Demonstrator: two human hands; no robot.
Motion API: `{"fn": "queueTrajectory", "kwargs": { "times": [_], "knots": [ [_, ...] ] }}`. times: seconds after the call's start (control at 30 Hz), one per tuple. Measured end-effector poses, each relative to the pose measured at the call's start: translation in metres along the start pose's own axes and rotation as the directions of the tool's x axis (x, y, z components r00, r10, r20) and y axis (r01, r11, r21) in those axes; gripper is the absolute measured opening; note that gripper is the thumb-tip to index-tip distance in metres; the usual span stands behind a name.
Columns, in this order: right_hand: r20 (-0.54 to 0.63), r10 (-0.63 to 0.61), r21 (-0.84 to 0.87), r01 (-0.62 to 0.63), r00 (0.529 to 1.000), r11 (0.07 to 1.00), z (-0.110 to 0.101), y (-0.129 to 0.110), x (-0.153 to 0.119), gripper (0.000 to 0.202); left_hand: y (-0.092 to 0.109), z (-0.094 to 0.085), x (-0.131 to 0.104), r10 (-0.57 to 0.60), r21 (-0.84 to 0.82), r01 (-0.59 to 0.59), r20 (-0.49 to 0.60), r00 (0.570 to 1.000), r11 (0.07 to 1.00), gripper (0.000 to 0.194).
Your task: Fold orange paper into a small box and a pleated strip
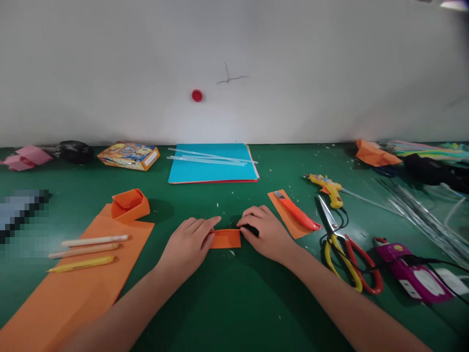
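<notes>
A small orange paper strip (pixel 226 239) lies on the green table between my hands, with a fold along its far edge. My left hand (pixel 188 243) pinches its left end between thumb and fingers. At the other end my right hand (pixel 266 233) has its thumb and forefinger closed on the top corner. To the right of that hand, an orange utility knife (pixel 298 211) rests on an orange paper piece (pixel 282 208). On the left, a folded orange paper box (pixel 130 205) sits on a large orange sheet (pixel 91 288).
Pencils (pixel 91 248) and a yellow pen (pixel 81 264) lie on the sheet. Scissors (pixel 344 254), a yellow glue gun (pixel 326 188) and a purple power strip (pixel 414 274) with cords are at right. Blue paper (pixel 212 172), glue sticks and a small box (pixel 129 155) stand along the wall.
</notes>
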State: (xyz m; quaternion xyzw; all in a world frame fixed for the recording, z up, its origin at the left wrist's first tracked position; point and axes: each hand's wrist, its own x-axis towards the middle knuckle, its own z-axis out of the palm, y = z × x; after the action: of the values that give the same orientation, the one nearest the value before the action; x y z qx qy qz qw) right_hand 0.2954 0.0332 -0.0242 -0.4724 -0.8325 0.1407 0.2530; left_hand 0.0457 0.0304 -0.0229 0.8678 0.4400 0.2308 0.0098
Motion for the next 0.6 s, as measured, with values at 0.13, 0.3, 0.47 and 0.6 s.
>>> {"fn": "queueTrajectory", "kwargs": {
  "times": [0.13,0.3,0.47,0.6],
  "knots": [
    [0.028,0.005,0.003,-0.005,1.000,1.000,0.000,-0.004,-0.001,0.014,-0.001,0.000,0.000,0.004,-0.038,-0.003,0.018,1.000,0.999,0.029],
    [0.022,0.034,0.002,-0.034,0.999,0.999,0.003,-0.005,0.001,0.012,-0.002,0.001,0.001,-0.009,-0.080,0.012,0.029,1.000,0.997,0.025],
    [-0.023,0.059,-0.063,-0.060,0.998,0.996,0.007,-0.011,0.001,0.009,-0.003,0.001,0.001,-0.019,-0.095,0.026,0.073,0.997,0.995,0.024],
    [-0.054,-0.058,-0.217,0.045,0.997,0.975,0.009,-0.016,-0.002,0.014,-0.004,0.002,-0.001,-0.012,-0.099,0.018,0.066,0.998,0.995,0.024]
  ]
}}
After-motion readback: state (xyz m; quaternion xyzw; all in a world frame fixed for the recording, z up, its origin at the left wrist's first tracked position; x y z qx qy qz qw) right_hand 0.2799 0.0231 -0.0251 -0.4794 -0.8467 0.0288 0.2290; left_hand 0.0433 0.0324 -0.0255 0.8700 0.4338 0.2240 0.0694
